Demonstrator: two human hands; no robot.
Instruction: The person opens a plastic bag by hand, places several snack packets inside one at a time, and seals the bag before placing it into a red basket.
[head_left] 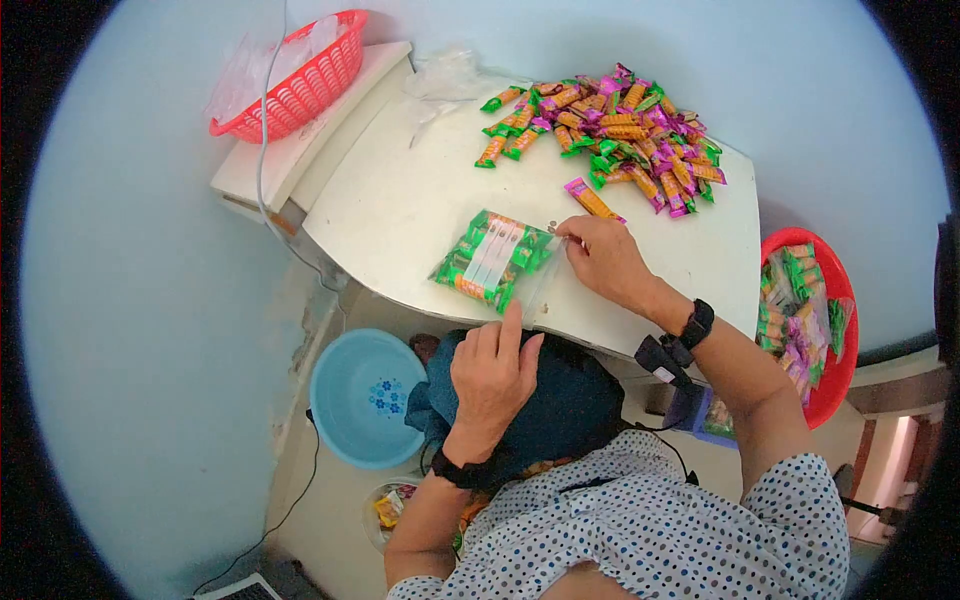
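A clear plastic bag [490, 258] filled with green-wrapped snack packets lies on the white table [375, 215], with a pale label across it. My right hand [603, 258] pinches the bag's clear edge at its upper right corner. At the bag's lower edge is my left hand [494, 372], fingers extended and the index fingertip close to or on the plastic. One purple-and-orange packet [594, 200] lies just above my right hand. Farther back is a large loose pile of green, orange and purple packets [625, 135].
A red basket [300, 88] with clear plastic bags stands at the upper left, and loose plastic bags [445, 75] lie near it. At the right is a red basket [843, 360] of filled bags. A blue basin [345, 430] sits below the table's left side.
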